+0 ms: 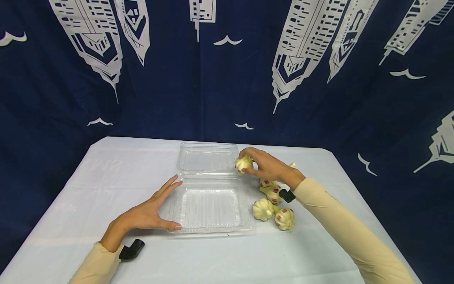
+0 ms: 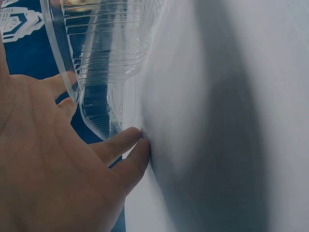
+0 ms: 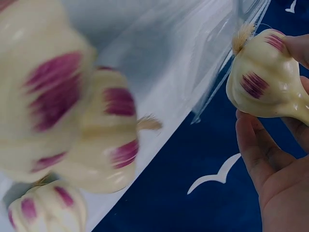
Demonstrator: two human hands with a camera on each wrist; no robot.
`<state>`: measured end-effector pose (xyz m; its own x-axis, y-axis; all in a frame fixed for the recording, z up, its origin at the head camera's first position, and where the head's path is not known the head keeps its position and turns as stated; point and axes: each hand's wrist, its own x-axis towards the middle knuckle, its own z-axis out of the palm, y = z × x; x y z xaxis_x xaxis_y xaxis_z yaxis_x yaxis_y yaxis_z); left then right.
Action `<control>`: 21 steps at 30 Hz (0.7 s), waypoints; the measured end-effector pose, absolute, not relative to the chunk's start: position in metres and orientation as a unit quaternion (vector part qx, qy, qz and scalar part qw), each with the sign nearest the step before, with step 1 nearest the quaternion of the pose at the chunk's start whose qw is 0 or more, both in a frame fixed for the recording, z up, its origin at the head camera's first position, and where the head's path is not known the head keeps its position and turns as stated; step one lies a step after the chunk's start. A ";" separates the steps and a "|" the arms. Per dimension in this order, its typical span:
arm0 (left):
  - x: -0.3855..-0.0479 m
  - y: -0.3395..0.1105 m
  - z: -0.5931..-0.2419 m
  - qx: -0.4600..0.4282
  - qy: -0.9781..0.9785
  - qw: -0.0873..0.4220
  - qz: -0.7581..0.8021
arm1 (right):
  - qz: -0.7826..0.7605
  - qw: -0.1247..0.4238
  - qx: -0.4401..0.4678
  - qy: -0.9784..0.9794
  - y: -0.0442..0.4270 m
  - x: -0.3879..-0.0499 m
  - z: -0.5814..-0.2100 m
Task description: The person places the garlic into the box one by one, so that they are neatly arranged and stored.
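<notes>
Between its thumb and fingers my right hand (image 1: 267, 164) pinches a cream garlic bulb (image 1: 243, 163), above the right side of the clear plastic container's lid. In the right wrist view purple streaks mark this garlic bulb (image 3: 264, 79) and its dry root tuft shows. The clear container (image 1: 212, 209) lies unfolded, its hinged lid (image 1: 207, 159) flat behind the base. Along the base's left side my left hand (image 1: 147, 213) is spread, fingers extended and thumb at the near left corner. Fingers of the left hand (image 2: 72, 150) lie beside the container's wall in the left wrist view.
Several more garlic bulbs lie right of the container, among them a pale bulb (image 1: 263, 209) and a streaked one (image 1: 284, 218); the right forearm partly covers this group. A white cloth covers the table (image 1: 198, 260). Behind it hangs a navy curtain (image 1: 170, 90) with white building prints.
</notes>
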<state>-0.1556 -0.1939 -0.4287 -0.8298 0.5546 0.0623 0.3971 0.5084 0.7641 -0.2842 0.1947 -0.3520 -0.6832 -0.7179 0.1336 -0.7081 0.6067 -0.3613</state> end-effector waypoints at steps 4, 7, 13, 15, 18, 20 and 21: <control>-0.155 -0.193 -0.429 0.273 0.865 0.097 0.410 | -0.192 0.004 -0.413 0.891 0.187 -0.282 -0.349; -0.155 -0.194 -0.428 0.269 0.867 0.098 0.407 | -0.193 0.002 -0.426 0.884 0.180 -0.280 -0.345; -0.155 -0.195 -0.428 0.263 0.869 0.100 0.406 | -0.190 0.010 -0.450 0.873 0.163 -0.276 -0.341; -0.155 -0.195 -0.428 0.262 0.869 0.101 0.408 | -0.186 0.014 -0.458 0.869 0.157 -0.274 -0.341; -0.155 -0.195 -0.429 0.259 0.868 0.104 0.411 | -0.182 0.020 -0.468 0.865 0.149 -0.271 -0.342; -0.155 -0.195 -0.430 0.257 0.868 0.105 0.412 | -0.180 0.023 -0.477 0.860 0.143 -0.270 -0.342; -0.156 -0.195 -0.430 0.256 0.868 0.106 0.413 | -0.179 0.024 -0.480 0.858 0.140 -0.269 -0.343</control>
<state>-0.1556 -0.1951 -0.4303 -0.8467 0.5314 0.0274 0.3564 0.5282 0.7707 -0.2688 0.1401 -0.3427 -0.5376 -0.8332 0.1297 -0.8157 0.4749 -0.3305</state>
